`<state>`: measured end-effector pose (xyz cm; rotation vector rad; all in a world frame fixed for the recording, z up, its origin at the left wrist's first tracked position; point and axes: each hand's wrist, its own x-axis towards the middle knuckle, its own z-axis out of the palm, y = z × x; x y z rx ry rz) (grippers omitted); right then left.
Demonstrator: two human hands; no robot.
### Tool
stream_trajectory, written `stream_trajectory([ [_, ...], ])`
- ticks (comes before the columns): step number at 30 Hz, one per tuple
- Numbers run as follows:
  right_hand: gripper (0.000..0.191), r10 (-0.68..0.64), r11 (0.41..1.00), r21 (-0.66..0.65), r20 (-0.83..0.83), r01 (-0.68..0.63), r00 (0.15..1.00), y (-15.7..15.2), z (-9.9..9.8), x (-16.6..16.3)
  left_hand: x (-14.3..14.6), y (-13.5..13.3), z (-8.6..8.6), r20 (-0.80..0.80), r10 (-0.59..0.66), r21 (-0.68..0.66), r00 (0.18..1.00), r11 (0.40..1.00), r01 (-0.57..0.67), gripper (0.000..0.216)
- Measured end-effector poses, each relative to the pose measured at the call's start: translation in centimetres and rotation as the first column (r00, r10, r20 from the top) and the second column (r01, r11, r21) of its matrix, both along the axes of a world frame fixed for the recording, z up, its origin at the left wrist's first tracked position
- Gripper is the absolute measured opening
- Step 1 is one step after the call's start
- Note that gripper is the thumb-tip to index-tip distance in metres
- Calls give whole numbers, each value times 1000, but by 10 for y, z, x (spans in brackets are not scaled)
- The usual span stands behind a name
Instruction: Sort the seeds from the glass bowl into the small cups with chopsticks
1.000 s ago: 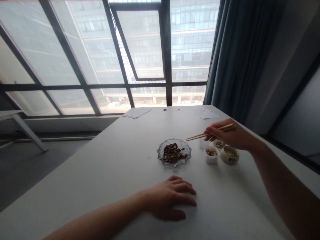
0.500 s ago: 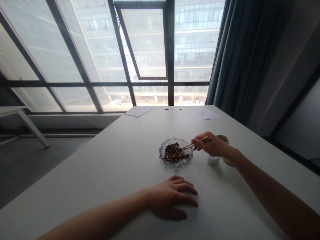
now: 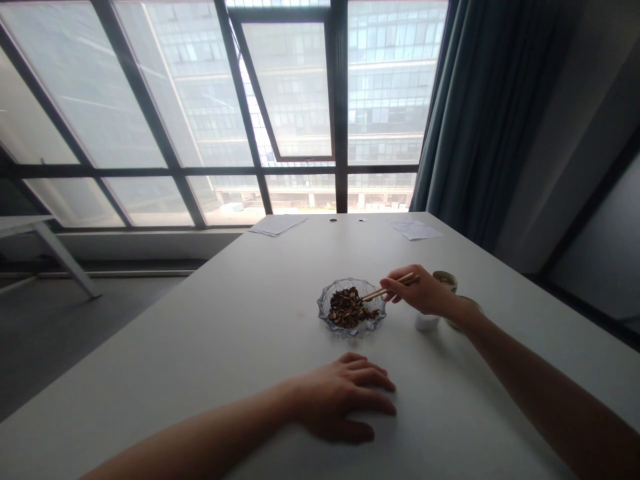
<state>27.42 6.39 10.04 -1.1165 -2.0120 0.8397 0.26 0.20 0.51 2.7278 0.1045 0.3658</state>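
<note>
A clear glass bowl (image 3: 326,322) with a scalloped rim holds a heap of brown dried pieces (image 3: 346,308); their exact kind I cannot tell. My right hand (image 3: 416,291) is closed around a pair of chopsticks (image 3: 386,289), whose tips reach into the pieces from the right. My left hand (image 3: 346,399) lies on the table in front of the bowl, fingers spread, holding nothing. Behind my right hand stands a small round container (image 3: 445,279), and a small white cup (image 3: 427,323) sits below it. Another round container there is mostly hidden by my wrist.
The white table (image 3: 240,347) stretches away toward a large window wall. Sheets of paper lie at its far left (image 3: 277,225) and far right (image 3: 417,230). A dark curtain (image 3: 465,133) hangs on the right, and a second table (image 3: 25,225) stands at left.
My right hand has shifted very slightly left, the chopstick tips still among the brown pieces. My left hand stays where it was.
</note>
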Motion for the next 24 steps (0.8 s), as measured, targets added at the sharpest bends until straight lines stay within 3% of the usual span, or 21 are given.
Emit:
stream_trajectory([
  [8, 53, -49, 997, 53, 11, 48, 999, 0, 1, 1, 0, 0, 0, 3, -5, -6, 1000, 1000, 5, 54],
  [13, 50, -86, 994, 69, -31, 88, 996, -11, 33, 24, 0, 0, 0, -2, -2, -3, 1000, 1000, 2, 54],
  [16, 52, -187, 978, 77, -84, 193, 979, -26, 59, 52, 0, 0, 1, -10, -4, -10, 1000, 1000, 4, 54],
  [19, 52, -298, 952, 69, -13, 298, 954, -44, 82, 86, -1, 0, 1, -10, -4, -12, 1000, 1000, 4, 55],
  [24, 46, -363, 924, -94, 101, 372, 926, -59, 93, 132, -2, 0, 2, -20, -2, -18, 1000, 1000, 1, 55],
])
